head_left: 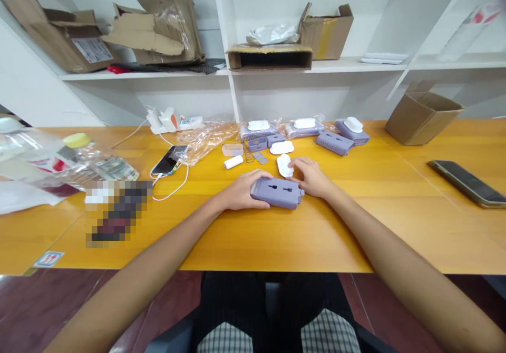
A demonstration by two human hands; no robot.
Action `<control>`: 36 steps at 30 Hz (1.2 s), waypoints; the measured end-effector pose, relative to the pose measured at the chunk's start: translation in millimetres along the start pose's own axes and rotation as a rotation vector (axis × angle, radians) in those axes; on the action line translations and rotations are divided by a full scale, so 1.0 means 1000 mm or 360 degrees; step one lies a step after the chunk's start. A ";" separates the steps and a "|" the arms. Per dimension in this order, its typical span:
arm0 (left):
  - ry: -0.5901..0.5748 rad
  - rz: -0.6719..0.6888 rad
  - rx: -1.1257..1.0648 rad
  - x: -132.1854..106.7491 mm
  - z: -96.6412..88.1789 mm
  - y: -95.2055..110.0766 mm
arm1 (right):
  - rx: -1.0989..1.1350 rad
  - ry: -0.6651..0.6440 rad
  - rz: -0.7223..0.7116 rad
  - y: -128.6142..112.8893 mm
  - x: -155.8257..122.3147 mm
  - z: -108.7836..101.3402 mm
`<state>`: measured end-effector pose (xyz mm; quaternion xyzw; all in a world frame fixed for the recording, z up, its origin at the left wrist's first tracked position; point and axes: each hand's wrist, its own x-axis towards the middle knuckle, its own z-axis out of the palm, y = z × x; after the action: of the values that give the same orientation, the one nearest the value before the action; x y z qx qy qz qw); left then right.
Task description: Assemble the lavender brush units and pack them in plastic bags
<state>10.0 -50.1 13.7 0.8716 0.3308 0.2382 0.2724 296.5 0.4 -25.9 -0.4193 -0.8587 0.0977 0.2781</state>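
My left hand point(247, 190) is wrapped around the left end of a lavender plastic housing point(279, 193), a box-like piece with two dark slots on its upper face and small tabs at its right end. It lies level, close above or on the table. Just beyond its right end, my right hand point(311, 178) pinches the edge of a white oval cap point(283, 165) between thumb and fingers. Behind the hands lie another white cap point(282, 147), a white cylinder point(233, 162), a small clear tray point(232, 149) and open lavender frames point(258, 144).
Lavender housings with white tops point(305, 126) line the back of the table point(253, 242), near crumpled plastic wrap point(209, 137). A charging phone point(171, 159) and bottles point(105, 158) are leftward. To the right are another phone point(468, 183) and a carton point(422, 113). Shelves point(340, 64) rise behind.
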 end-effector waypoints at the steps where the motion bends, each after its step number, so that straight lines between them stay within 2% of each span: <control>1: 0.0049 0.0013 -0.0021 0.000 0.000 -0.002 | 0.0038 0.0021 0.0028 0.002 0.000 0.000; 5: 0.0224 0.0009 -0.0106 0.000 0.000 -0.010 | 0.0185 0.0107 0.0134 0.004 0.000 -0.003; 8: 0.0231 -0.0006 -0.0125 0.000 0.001 -0.012 | 0.0223 0.0093 0.0103 0.000 -0.001 -0.008; 15: 0.0113 0.0008 0.0004 0.001 0.002 -0.004 | -0.0085 -0.0228 0.0048 -0.006 -0.002 -0.007; 18: 0.0093 -0.0007 0.0017 0.001 0.001 -0.002 | -0.0015 -0.0112 0.0086 0.000 0.000 -0.004; 24: 0.0131 -0.0052 -0.0021 0.001 0.000 -0.005 | 0.0377 0.0157 0.0208 0.009 0.001 0.001; 27: 0.0137 -0.0059 -0.0012 0.000 0.001 -0.005 | 0.0400 0.0277 0.0267 0.008 0.000 0.000; 31: 0.0133 -0.0022 0.0022 0.000 0.000 -0.003 | 0.0387 0.0297 0.0400 0.001 -0.001 -0.006; 36: 0.0140 -0.0033 0.0023 0.000 0.000 -0.002 | 0.0790 0.0242 0.0453 -0.013 -0.004 -0.014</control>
<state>9.3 -48.8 12.8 0.8587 0.3531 0.2711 0.2538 297.7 -12.1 -10.4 -0.4607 -0.7178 0.3111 0.4191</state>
